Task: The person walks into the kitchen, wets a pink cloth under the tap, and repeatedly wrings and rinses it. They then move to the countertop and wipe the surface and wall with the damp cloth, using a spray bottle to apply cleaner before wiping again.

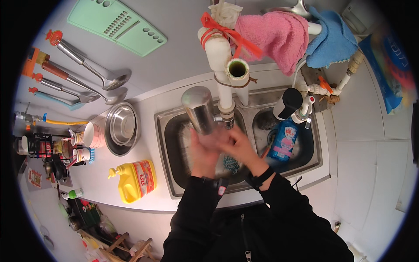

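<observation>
My left hand [204,150] and my right hand [242,145] meet over the left basin of a steel double sink [175,163]. Their fingers are blurred and overlap, so whether anything lies between them is unclear. Just above the left fingers is a shiny steel cylinder [198,109], joined by a short chrome piece to a spout [227,114] under a white pipe. Below the hands, a teal mesh scrubber [231,164] rests in the basin. A blue dish-soap bottle [284,139] stands in the right basin.
Left of the sink are a yellow pump bottle [136,181] and nested steel bowls [122,127]. White pipes [218,52] rise behind the basin, with a pink cloth [275,36] and a blue cloth [332,39] hung there. A black-topped dispenser [288,103] stands by the right basin.
</observation>
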Action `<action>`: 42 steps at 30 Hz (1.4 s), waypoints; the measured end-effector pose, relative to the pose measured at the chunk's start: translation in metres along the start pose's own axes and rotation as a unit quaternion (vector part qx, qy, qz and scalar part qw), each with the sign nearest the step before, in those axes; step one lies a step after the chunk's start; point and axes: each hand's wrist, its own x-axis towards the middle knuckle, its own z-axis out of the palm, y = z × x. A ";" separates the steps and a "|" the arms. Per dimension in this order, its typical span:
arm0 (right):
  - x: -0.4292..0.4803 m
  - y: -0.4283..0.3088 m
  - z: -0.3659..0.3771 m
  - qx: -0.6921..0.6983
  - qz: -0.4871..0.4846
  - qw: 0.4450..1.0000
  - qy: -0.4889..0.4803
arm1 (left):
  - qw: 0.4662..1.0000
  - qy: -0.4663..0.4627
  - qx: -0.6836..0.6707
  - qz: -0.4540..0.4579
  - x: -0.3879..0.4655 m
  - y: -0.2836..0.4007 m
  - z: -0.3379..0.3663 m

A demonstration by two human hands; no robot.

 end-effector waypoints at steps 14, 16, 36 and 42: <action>0.003 -0.011 0.016 -0.248 -0.192 0.944 0.106 | 0.944 0.211 0.252 -0.010 0.013 -0.028 0.008; 0.006 -0.008 0.019 -0.273 -0.185 0.936 0.121 | 0.931 0.250 0.264 0.002 0.013 -0.031 0.009; 0.001 -0.008 -0.045 0.512 0.241 0.825 -0.011 | 0.935 0.238 0.264 -0.013 -0.027 0.009 0.016; 0.004 -0.020 -0.021 0.408 0.248 0.878 -0.022 | 0.821 0.332 0.461 -0.051 -0.033 -0.018 0.018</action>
